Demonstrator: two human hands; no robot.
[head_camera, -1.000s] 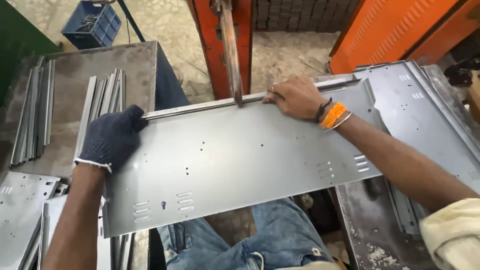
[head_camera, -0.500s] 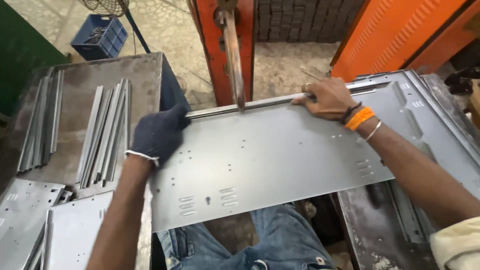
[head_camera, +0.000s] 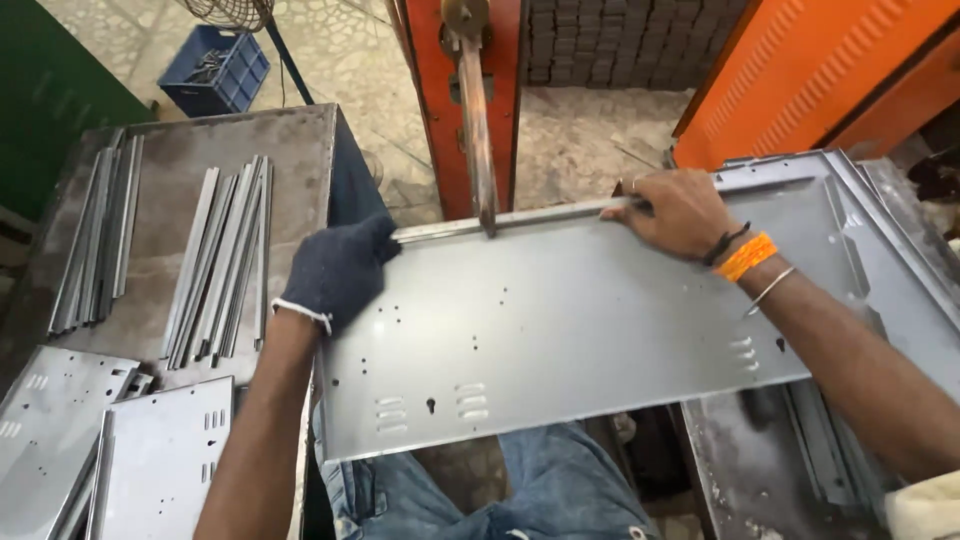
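Across the person's lap, a large grey sheet-metal panel (head_camera: 590, 330) is held flat, its far edge carrying a narrow metal strip (head_camera: 520, 219) that lies under the upright arm of an orange machine (head_camera: 478, 110). Punched holes and short slots are seen over the panel's face. On the left, a grey steel table (head_camera: 170, 150) is loaded with bundles of narrow metal strips (head_camera: 215, 260), and smaller punched plates (head_camera: 160, 450) are stacked beside it. Further panels (head_camera: 900, 270) are piled on the right. The panel's left corner is gripped by the left hand (head_camera: 335, 275), which is covered by a dark glove, fingers curled over the edge. The far edge is pinched by the bare right hand (head_camera: 675, 210), fingers pressed together on the strip. Further back, a blue crate (head_camera: 215, 70) is seen on the floor.
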